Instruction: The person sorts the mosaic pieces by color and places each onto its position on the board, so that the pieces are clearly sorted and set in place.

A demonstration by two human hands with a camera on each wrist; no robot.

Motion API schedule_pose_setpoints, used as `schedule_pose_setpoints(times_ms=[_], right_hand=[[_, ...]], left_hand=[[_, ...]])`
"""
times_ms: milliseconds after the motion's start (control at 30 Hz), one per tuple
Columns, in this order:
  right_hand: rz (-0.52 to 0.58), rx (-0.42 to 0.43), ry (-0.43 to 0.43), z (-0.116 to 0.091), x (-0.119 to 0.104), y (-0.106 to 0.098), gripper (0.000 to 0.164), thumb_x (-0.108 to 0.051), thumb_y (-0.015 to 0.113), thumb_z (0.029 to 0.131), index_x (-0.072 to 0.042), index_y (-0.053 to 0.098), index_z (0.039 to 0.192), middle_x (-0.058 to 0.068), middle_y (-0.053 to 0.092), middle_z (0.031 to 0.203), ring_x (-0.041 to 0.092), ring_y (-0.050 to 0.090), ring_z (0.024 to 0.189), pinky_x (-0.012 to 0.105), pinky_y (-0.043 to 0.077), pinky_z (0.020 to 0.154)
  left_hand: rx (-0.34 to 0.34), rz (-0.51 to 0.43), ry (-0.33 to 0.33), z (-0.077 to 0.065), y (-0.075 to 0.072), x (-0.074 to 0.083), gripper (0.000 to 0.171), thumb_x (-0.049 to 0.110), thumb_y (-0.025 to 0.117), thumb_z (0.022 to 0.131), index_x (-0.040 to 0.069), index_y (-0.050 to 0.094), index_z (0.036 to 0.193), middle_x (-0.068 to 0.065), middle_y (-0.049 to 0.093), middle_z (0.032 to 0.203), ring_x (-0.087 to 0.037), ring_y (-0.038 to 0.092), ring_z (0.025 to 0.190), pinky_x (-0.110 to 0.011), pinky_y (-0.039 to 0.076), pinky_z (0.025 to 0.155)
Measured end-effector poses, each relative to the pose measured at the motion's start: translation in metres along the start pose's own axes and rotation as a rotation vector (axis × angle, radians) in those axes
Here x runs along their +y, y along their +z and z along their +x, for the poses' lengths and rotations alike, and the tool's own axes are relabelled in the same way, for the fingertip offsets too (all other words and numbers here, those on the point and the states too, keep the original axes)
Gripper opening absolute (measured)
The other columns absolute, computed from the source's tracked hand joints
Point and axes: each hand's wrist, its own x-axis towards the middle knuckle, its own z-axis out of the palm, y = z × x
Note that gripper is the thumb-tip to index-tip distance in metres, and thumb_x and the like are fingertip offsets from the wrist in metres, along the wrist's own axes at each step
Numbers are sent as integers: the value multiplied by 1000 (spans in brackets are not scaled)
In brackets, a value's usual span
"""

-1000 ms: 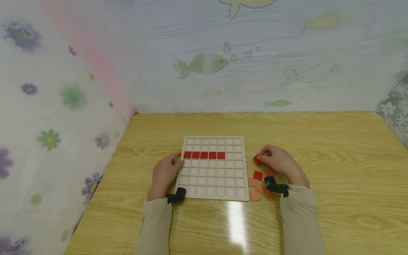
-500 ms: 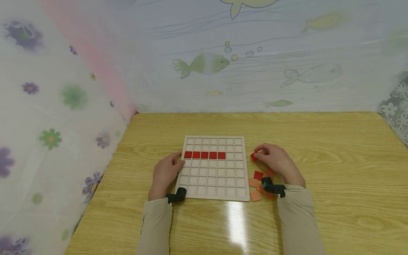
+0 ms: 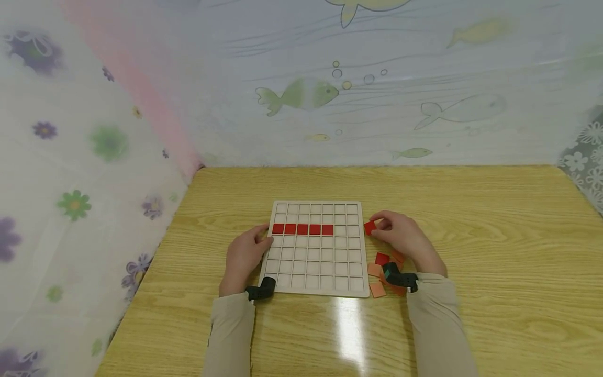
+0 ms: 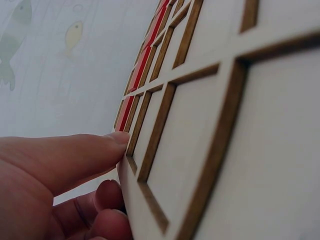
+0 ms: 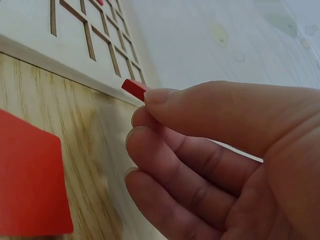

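A pale wooden grid board lies on the table, with several red square tiles set side by side in one row. My left hand holds the board's left edge; in the left wrist view the thumb rests at the rim and the other fingers curl against its side. Between thumb and fingertips, my right hand pinches a red tile, just off the board's right edge. In the right wrist view that tile shows edge-on, slightly tilted. Below this hand lie another red tile and several orange tiles.
The wood-grain table reaches back to a wall covering printed with fish. On the left hangs a flowered sheet. Black wrist cameras sit above the table by both sleeves, the right one partly covering the orange tiles.
My right hand has moved left with its red tile, closer to the board's right edge. The left hand and the row of red tiles have stayed in place.
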Motion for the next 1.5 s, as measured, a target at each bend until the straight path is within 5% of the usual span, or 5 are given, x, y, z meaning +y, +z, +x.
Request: schedule_pose_setpoints(times_ms=[800, 1500], right_hand=[[25, 3, -55, 9, -16, 23, 28, -26, 63, 83, -15, 58, 109, -2, 58, 86, 15, 52, 78, 32, 41, 71], [-64, 45, -48, 14, -25, 38, 26, -25, 63, 82, -15, 60, 105, -2, 53, 75, 15, 47, 65, 29, 37, 59]], left_hand=[[-2, -1, -15, 0, 0, 2, 40, 34, 59, 85, 23, 55, 124, 3, 51, 66, -14, 43, 52, -28, 32, 49], [0, -7, 0, -1, -1, 1, 40, 33, 59, 85, 21, 55, 123, 4, 52, 67, -14, 43, 50, -28, 32, 47]])
